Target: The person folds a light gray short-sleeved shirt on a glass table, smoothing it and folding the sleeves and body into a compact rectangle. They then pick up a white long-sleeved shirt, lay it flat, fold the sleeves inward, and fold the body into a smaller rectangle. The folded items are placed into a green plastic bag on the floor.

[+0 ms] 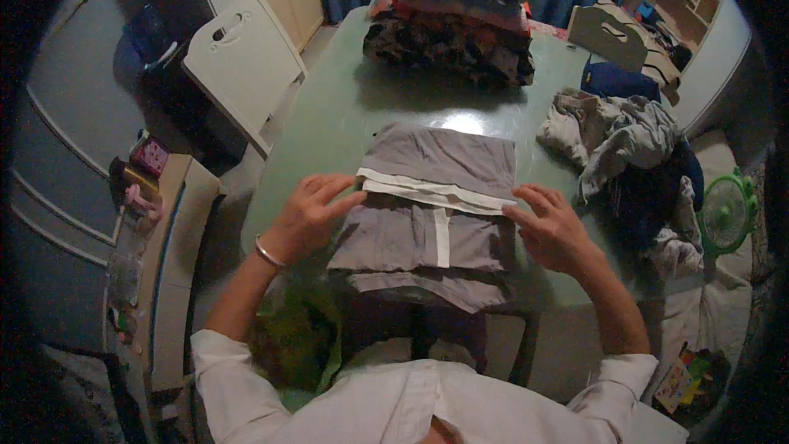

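Observation:
A grey garment with white trim (419,231) lies partly folded at the near edge of the table, its lower part hanging over that edge. My left hand (317,213) pinches the left end of the white band between thumb and fingers. At the band's right end, my right hand (545,222) has its thumb and fingers on the other corner. The band runs roughly straight between both hands, with a fold along it.
The pale green table (314,117) bears a tall pile of folded clothes (453,31) at its far end. Loose clothes (635,129) lie along the right side, near a green fan (727,213). A white chair (246,68) stands at the left.

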Available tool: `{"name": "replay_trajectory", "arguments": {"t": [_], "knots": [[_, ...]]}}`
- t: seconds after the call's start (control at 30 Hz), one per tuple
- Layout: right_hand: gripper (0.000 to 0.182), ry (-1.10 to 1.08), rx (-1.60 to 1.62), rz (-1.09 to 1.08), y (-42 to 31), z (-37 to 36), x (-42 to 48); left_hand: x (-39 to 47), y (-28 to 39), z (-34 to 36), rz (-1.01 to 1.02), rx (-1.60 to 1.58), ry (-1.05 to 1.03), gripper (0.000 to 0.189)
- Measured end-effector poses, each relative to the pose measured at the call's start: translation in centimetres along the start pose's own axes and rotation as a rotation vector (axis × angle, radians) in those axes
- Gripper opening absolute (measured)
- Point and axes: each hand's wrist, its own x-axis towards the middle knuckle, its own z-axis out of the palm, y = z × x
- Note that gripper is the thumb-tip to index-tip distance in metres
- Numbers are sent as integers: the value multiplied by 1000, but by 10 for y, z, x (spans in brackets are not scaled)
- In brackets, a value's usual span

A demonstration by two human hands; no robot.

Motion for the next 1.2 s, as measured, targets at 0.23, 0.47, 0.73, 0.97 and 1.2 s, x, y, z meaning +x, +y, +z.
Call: {"name": "replay_trajectory", "arguments": {"t": [0.23,0.47,0.73,0.97,1.2], "knots": [[44,-140,-124,-170,-19,-6,-13,-17,23,-14,140,191,-84,34],[43,-197,12,-206,-19,6,-8,-14,19,-9,127,98,-123,32],[34,-231,-40,-222,-28,2,-7,-16,17,1,130,103,-156,30],[31,-239,66,-256,-24,2,-4,-12,34,-10,62,-109,-237,25],[27,-66,208,-154,-19,27,-3,-22,23,-6,-33,-258,-221,21]]}}
